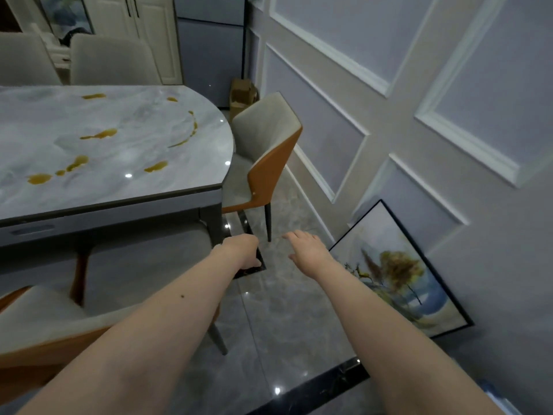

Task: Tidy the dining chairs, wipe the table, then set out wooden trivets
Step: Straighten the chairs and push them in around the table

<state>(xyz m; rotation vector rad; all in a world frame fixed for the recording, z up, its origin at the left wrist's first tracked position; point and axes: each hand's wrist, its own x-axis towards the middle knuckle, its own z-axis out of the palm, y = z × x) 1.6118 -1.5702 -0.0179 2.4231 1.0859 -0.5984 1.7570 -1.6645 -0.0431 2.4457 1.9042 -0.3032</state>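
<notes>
A grey marble table (89, 202) with a rounded end fills the left; several amber spills (98, 134) dot its top. At the rounded end a grey and orange chair (266, 145) stands angled, its seat partly under the table. Another grey and orange chair (45, 319) sits at the lower left beside the near edge. Both my arms stretch forward over the floor. My left hand (242, 250) hangs by the table leg with fingers curled down, holding nothing I can see. My right hand (305, 247) is flat with fingers extended, holding nothing, short of the angled chair.
Two grey chairs (110, 59) stand at the table's far side. A framed painting (401, 274) leans against the panelled wall on the right. A cardboard box (242, 94) sits in the far corner. Glossy grey floor tiles (284, 324) lie between table and wall.
</notes>
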